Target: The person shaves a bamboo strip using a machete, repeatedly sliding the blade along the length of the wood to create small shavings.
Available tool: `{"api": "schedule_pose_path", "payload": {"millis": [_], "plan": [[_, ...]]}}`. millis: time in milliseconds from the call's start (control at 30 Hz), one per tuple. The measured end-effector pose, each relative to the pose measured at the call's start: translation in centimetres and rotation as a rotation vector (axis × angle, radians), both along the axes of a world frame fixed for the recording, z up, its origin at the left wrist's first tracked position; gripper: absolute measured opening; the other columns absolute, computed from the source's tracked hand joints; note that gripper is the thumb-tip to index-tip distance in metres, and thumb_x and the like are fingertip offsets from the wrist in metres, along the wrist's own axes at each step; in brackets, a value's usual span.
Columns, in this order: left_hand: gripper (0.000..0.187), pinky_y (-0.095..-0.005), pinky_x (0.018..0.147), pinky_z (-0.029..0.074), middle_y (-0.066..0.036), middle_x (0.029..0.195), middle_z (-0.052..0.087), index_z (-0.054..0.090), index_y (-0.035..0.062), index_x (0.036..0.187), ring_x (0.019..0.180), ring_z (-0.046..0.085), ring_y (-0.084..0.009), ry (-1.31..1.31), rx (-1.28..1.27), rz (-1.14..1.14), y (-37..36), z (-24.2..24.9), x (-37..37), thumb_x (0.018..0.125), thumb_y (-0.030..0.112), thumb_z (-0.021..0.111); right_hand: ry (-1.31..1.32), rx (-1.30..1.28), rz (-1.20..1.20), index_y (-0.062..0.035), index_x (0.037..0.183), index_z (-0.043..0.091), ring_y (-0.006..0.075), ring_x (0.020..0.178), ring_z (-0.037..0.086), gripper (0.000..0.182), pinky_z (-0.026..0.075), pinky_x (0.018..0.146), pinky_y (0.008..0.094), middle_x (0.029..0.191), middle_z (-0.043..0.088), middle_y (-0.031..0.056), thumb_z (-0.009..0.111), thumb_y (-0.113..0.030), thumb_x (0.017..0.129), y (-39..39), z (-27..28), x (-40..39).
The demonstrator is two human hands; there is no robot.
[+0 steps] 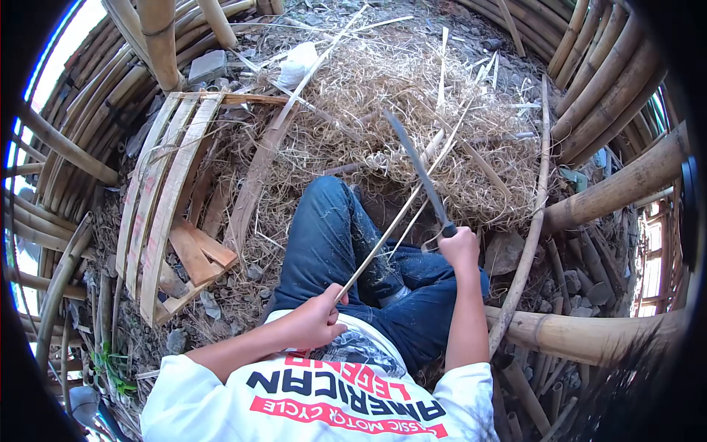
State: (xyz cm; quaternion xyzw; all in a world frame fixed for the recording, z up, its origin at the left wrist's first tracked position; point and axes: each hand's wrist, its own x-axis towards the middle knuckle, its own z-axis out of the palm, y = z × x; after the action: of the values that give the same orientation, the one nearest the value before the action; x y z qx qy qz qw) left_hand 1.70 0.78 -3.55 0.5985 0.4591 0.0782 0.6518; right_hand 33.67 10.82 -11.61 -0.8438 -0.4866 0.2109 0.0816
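Note:
My left hand (317,320) is closed around the lower end of a long, thin bamboo strip (381,241), which slants up and away to the right over my lap. In my right hand (460,249) is the dark handle of a long knife (414,157). Its slightly curved blade points forward and left, crossing the strip in this view. My bent legs in dust-flecked blue trousers (318,232) lie below both. Beyond my knees spreads a heap of curly bamboo shavings (353,99), with several loose strips lying on it.
To my left stands a slatted wooden crate (175,210) with short boards by its base. Stacked bamboo poles (615,85) line both sides, and a thick pole (582,335) juts in at right. A grey block (208,66) and a white bag (297,65) lie farther back.

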Motion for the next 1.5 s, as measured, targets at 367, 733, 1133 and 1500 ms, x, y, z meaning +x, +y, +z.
{"api": "schedule_pose_path", "payload": {"millis": [367,733,1133,1500], "plan": [[0.043,-0.032,0.051,0.033,-0.001,0.058,0.038,0.036,0.0029,0.111,0.053,0.04,-0.0145,0.07,0.042,-0.059,-0.9,1.6,-1.4,0.082,0.004,0.067,-0.09,-0.008,-0.109,0.0035,0.085,0.07,0.0403,0.092,0.066,0.031,0.051,0.083,0.0451,0.091,0.067,0.0274,0.059,-0.021,0.069,4.5,-1.8,3.8],[0.035,-0.0225,0.049,0.024,0.008,0.061,0.026,0.037,0.0045,0.105,0.054,0.025,-0.0039,-0.102,-0.261,0.035,0.7,1.7,-3.4,0.088,0.004,0.067,0.081,0.157,-0.212,0.0053,0.072,0.066,0.0391,0.077,0.067,0.03,0.051,0.071,0.0449,0.073,0.065,0.0264,0.063,-0.024,0.068,1.8,-7.8,6.5],[0.039,-0.0199,0.043,0.025,0.007,0.063,0.037,0.038,0.0096,0.111,0.049,0.032,-0.0017,-0.234,-0.614,0.2,4.0,0.2,-1.2,0.088,0.017,0.069,0.761,0.385,0.07,0.0003,0.075,0.061,0.0118,0.056,0.05,0.041,0.042,0.053,0.033,0.058,0.055,0.0066,0.07,-0.039,0.083,-7.4,-5.2,-5.1],[0.043,-0.0488,0.06,0.051,-0.026,0.067,0.061,0.043,-0.0065,0.112,0.066,0.065,-0.0424,0.507,0.451,-0.152,2.2,1.2,0.6,0.087,0.022,0.064,0.486,0.286,0.468,-0.006,0.082,0.065,0.0356,0.065,0.066,0.049,0.051,0.058,0.0429,0.064,0.064,0.0166,0.065,-0.055,0.081,-9.4,0.8,-9.6]]}}
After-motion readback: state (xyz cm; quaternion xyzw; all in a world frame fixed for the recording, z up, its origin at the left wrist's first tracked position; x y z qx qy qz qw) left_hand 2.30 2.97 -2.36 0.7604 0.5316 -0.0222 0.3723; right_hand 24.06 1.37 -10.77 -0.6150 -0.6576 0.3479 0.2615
